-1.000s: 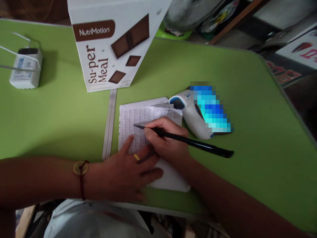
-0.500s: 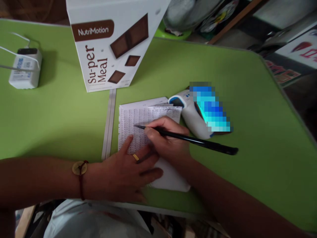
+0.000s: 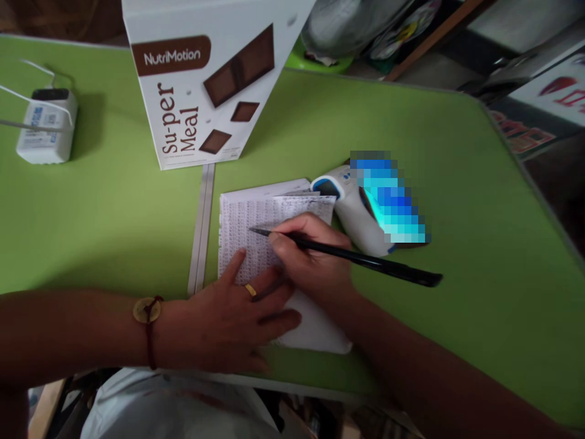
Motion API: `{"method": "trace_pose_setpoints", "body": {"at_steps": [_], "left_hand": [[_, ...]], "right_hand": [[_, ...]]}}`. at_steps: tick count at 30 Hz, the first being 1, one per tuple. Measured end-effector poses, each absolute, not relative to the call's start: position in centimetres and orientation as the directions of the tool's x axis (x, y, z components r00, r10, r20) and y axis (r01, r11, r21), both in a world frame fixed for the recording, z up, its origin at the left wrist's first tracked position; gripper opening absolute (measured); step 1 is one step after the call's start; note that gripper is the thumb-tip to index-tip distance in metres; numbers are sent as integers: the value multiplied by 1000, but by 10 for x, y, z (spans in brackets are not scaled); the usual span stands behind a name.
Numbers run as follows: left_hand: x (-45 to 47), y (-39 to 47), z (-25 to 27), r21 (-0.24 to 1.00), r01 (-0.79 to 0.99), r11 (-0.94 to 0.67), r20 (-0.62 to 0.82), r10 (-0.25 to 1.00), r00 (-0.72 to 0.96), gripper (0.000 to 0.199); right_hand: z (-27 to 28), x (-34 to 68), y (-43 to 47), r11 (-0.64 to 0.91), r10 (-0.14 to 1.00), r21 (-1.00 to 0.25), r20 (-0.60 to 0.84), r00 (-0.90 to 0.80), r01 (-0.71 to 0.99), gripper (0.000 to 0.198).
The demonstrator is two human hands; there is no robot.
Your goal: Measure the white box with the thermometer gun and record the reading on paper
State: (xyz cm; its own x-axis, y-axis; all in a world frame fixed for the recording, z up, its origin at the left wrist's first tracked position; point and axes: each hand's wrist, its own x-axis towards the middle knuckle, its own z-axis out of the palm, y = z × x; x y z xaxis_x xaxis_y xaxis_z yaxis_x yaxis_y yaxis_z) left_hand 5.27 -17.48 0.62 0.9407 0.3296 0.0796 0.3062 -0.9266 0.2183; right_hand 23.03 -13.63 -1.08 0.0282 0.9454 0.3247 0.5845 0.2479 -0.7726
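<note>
A small white notebook (image 3: 256, 216), its page covered in dense small print or writing, lies on the green table (image 3: 114, 213). My left hand (image 3: 228, 320), with a gold ring and a red cord bracelet carrying a coin, rests flat on the notebook's lower part. My right hand (image 3: 311, 259) grips a long black pen (image 3: 388, 268), whose tip touches the page near the middle.
A white and brown NutriMotion Su-per Meal box (image 3: 201, 85) stands behind the notebook. A white and blue device (image 3: 356, 213), partly blurred, lies to the notebook's right. A white adapter with cables (image 3: 46, 125) sits far left. Clutter lies beyond the table's far right edge.
The pen's tip has shifted a little across the page and its back end has swung slightly right. My left hand has stayed put.
</note>
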Motion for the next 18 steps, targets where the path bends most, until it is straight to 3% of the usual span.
{"method": "trace_pose_setpoints", "body": {"at_steps": [18], "left_hand": [[53, -176, 5, 219, 313, -924, 78, 336, 938, 69]], "right_hand": [[-11, 230, -137, 258, 945, -772, 326, 13, 581, 8]]}}
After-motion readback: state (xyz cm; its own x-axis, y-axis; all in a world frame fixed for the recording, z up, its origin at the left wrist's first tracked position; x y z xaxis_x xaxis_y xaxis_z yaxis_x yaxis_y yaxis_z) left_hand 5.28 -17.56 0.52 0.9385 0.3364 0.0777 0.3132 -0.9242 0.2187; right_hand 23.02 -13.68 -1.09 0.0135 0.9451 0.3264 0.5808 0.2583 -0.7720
